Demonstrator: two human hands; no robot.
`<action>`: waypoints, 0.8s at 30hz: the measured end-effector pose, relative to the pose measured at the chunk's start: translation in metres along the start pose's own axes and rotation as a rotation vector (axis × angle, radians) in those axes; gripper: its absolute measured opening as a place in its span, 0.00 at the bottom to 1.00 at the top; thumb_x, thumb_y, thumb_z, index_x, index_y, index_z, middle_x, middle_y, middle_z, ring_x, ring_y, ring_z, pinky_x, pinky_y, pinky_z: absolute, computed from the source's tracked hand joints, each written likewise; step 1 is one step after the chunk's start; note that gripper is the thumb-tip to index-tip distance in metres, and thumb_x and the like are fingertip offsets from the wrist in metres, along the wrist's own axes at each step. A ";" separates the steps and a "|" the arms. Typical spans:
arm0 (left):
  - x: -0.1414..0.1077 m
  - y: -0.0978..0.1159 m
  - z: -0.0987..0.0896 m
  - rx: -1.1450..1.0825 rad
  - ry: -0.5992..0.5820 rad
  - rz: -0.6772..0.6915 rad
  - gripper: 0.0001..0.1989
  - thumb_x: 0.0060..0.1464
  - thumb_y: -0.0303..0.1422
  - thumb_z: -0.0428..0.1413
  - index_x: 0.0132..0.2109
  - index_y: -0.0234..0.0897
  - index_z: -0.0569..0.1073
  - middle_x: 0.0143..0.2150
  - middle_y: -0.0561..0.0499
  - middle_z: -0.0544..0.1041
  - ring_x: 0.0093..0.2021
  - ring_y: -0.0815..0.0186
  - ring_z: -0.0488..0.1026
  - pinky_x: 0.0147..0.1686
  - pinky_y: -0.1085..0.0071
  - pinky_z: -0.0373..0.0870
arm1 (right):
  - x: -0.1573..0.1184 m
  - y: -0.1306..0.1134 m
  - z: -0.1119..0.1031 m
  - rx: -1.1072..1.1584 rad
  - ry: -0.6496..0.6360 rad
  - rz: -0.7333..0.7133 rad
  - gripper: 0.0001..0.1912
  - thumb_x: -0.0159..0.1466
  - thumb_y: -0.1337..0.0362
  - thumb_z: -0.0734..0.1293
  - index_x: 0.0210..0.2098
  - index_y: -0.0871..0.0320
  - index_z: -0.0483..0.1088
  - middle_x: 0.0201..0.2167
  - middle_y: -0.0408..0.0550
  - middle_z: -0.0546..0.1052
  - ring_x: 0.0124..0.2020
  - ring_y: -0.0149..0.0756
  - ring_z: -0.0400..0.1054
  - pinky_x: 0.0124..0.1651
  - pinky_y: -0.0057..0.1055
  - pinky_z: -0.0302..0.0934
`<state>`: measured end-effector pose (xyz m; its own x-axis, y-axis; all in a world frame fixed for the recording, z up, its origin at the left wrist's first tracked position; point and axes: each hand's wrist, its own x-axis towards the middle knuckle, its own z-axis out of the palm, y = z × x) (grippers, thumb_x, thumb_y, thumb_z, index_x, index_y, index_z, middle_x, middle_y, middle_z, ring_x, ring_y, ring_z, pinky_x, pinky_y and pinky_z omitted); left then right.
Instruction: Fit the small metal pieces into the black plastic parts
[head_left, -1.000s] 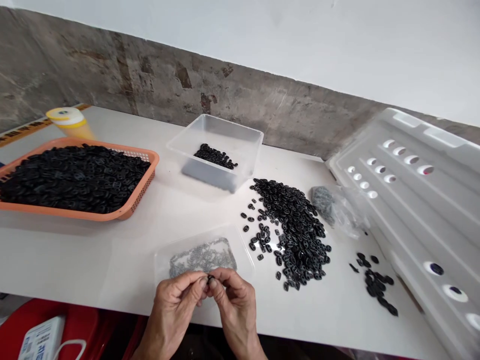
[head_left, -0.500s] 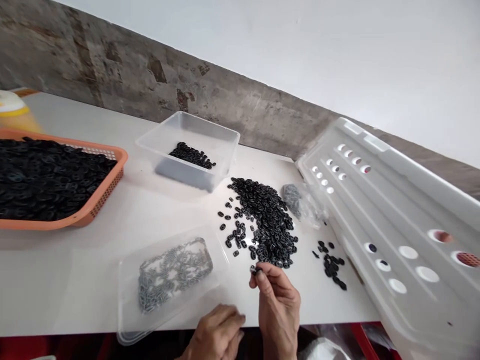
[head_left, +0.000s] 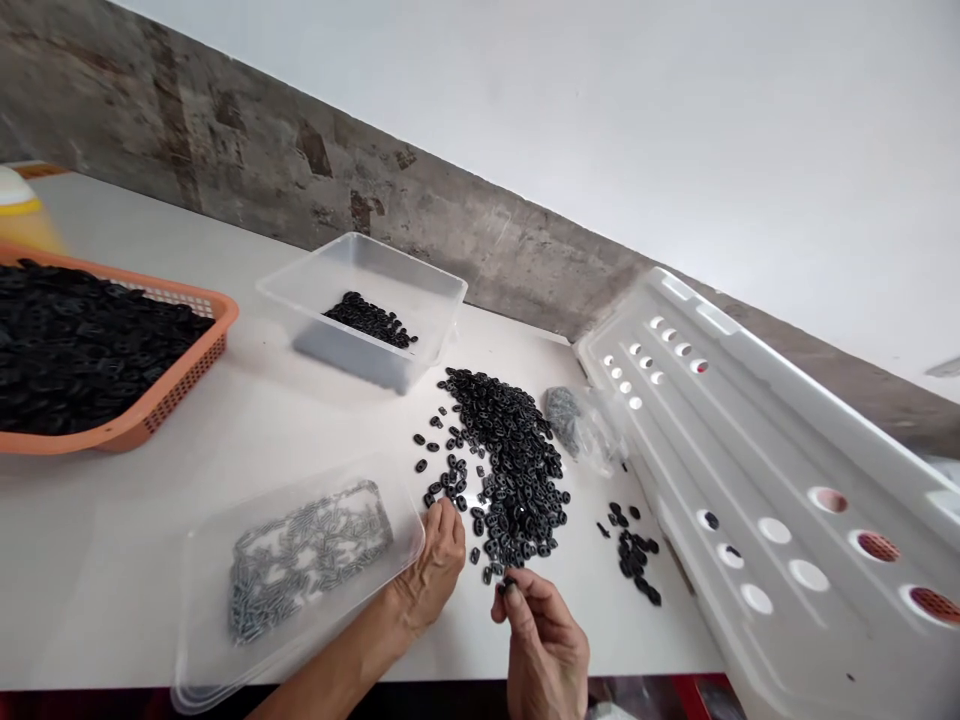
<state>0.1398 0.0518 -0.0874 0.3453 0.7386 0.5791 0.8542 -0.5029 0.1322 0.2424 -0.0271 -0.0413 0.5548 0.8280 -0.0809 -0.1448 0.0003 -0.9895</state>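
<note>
My right hand (head_left: 546, 640) is at the front edge of the table, its thumb and fingers pinched on a small black part (head_left: 509, 582). Left of it, my left hand (head_left: 439, 555) reaches over the table with its fingertips bent down at the loose parts beside the large pile of black oval parts (head_left: 502, 430); what its fingertips hold, if anything, is hidden. Under the left forearm and wrist lies the edge of a clear shallow tray (head_left: 202, 590) with many small metal pins (head_left: 300, 555).
An orange basket (head_left: 176, 385) full of black parts stands at the left. Behind is a clear bin (head_left: 427, 290) with black parts. A plastic bag (head_left: 596, 430), a small black cluster (head_left: 637, 555) and a leaning white perforated panel (head_left: 720, 440) are on the right.
My left hand has moved forward from the table's front edge to the loose black parts. My right hand keeps its pinch on the black part. The view has shifted slightly.
</note>
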 end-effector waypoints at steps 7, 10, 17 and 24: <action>0.021 -0.010 0.005 0.111 -0.041 -0.102 0.23 0.53 0.14 0.44 0.53 0.24 0.73 0.55 0.32 0.70 0.54 0.52 0.70 0.47 0.59 0.72 | 0.002 0.003 -0.003 0.006 -0.052 0.009 0.24 0.48 0.52 0.76 0.35 0.65 0.74 0.23 0.45 0.68 0.25 0.23 0.62 0.34 0.20 0.62; 0.029 -0.019 0.002 0.054 -0.107 -0.143 0.20 0.53 0.14 0.44 0.44 0.27 0.76 0.41 0.39 0.75 0.44 0.57 0.71 0.40 0.64 0.71 | 0.006 0.005 -0.007 -0.007 -0.116 0.012 0.21 0.51 0.53 0.75 0.36 0.64 0.74 0.24 0.46 0.69 0.26 0.23 0.63 0.34 0.20 0.63; 0.045 -0.026 0.000 -0.285 -0.159 -0.314 0.17 0.54 0.13 0.45 0.44 0.28 0.74 0.37 0.46 0.72 0.42 0.63 0.69 0.44 0.63 0.69 | 0.003 0.010 -0.002 0.052 -0.102 0.061 0.22 0.49 0.53 0.77 0.35 0.64 0.73 0.24 0.45 0.69 0.26 0.21 0.62 0.33 0.18 0.60; 0.055 -0.013 -0.012 -0.994 -0.187 -0.614 0.17 0.57 0.24 0.48 0.49 0.26 0.75 0.38 0.43 0.73 0.39 0.64 0.70 0.43 0.66 0.69 | 0.001 -0.001 0.009 0.148 -0.022 0.037 0.22 0.48 0.54 0.78 0.34 0.64 0.72 0.24 0.43 0.68 0.25 0.19 0.61 0.32 0.16 0.58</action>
<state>0.1429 0.0935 -0.0481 0.1048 0.9909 0.0845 0.2479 -0.1083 0.9627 0.2357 -0.0216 -0.0396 0.5293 0.8410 -0.1124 -0.2845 0.0512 -0.9573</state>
